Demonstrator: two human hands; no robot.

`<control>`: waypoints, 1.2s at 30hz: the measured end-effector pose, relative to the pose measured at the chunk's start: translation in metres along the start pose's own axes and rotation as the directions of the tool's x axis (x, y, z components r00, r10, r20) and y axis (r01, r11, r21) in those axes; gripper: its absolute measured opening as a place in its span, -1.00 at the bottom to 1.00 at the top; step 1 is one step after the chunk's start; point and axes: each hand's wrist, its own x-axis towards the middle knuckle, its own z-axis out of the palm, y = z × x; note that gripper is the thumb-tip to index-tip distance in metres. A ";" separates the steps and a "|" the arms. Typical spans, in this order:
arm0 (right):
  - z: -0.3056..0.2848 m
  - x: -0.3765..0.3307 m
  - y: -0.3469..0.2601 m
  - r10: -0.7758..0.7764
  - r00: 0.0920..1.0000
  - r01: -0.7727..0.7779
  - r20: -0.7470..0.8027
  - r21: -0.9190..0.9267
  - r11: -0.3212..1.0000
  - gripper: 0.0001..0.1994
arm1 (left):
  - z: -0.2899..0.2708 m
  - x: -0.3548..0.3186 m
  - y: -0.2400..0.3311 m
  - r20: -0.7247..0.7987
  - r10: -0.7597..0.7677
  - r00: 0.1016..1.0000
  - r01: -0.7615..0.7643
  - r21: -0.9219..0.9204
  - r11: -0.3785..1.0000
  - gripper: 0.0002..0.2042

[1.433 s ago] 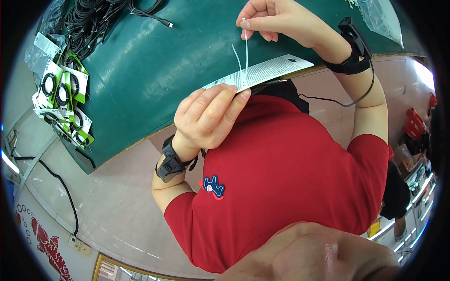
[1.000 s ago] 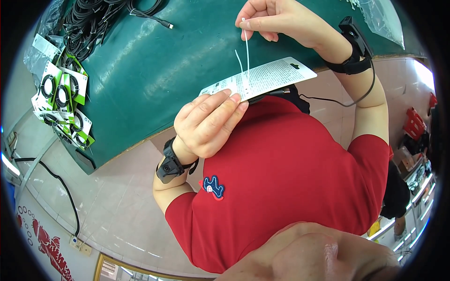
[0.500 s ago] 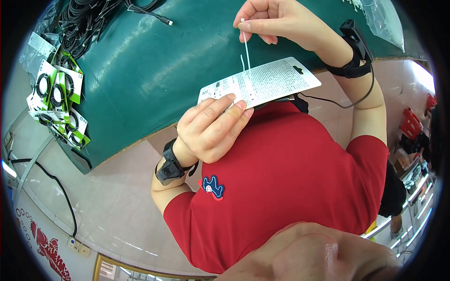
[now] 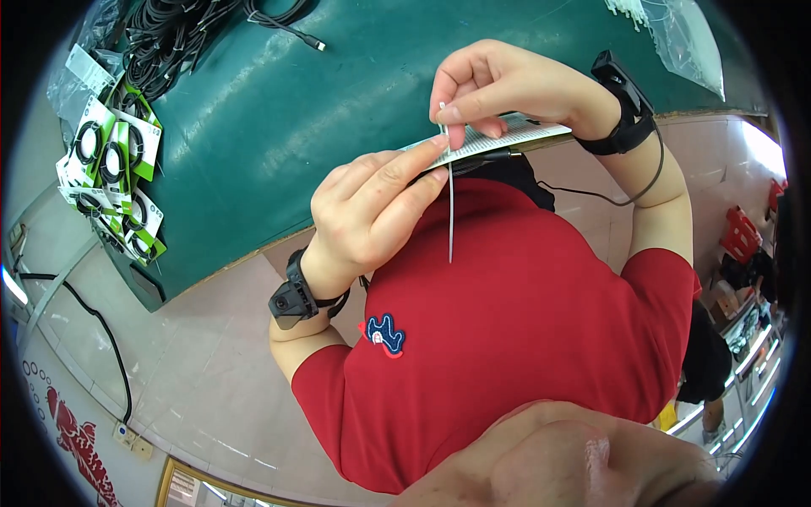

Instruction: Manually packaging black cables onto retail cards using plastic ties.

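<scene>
Near the table's front edge, my left hand [image 4: 367, 207] is closed on a white printed card [image 4: 541, 131], which is tilted so that I see it almost edge-on. A black cable [image 4: 486, 163] lies against the card's underside, mostly hidden. My right hand [image 4: 511, 91] pinches the upper end of a thin white cable tie [image 4: 451, 211] between thumb and fingers. The tie's long tail hangs below the card, in front of the red shirt. My left fingertips touch the card right beside the tie, and both hands nearly meet there.
A heap of black cables [image 4: 169, 46] lies at the far left of the green table [image 4: 253, 152]. Several carded cables [image 4: 110, 160] are piled at its left edge. At the far right is a clear plastic bag [image 4: 684, 46] with white ties. A black wire [image 4: 591, 196] runs from my right wrist strap.
My right hand has moved down and nearer to my left. The card has tipped from face-up to nearly edge-on, and the tie's tail now hangs below it.
</scene>
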 end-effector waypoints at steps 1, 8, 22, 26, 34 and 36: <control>-0.001 -0.001 -0.001 -0.006 1.000 0.006 -0.001 -0.006 1.000 -0.85 | 0.000 0.000 -0.001 0.005 0.004 1.000 -0.004 0.001 1.000 -0.86; -0.009 0.005 0.005 -0.112 0.989 0.120 0.099 -0.080 0.990 -0.87 | 0.000 0.009 -0.007 -0.005 0.031 0.999 -0.031 -0.017 0.999 -0.87; -0.023 -0.007 0.003 -0.260 0.963 0.268 0.071 -0.366 0.891 -0.79 | 0.002 0.011 0.003 0.226 -0.409 0.884 0.463 -0.547 0.698 -0.88; -0.014 -0.024 -0.014 -0.611 0.791 0.463 0.035 -0.687 0.560 -0.80 | 0.006 0.001 0.003 0.454 -0.593 0.665 0.710 -0.630 0.314 -0.89; 0.026 -0.023 0.015 -0.673 0.720 0.447 0.169 -0.855 0.264 -0.89 | 0.012 -0.001 0.001 0.578 -0.587 0.566 0.771 -0.623 0.131 -0.83; 0.029 -0.023 0.019 -0.707 0.698 0.499 0.111 -0.784 0.369 -0.91 | 0.012 -0.002 -0.002 0.599 -0.588 0.544 0.782 -0.616 0.095 -0.83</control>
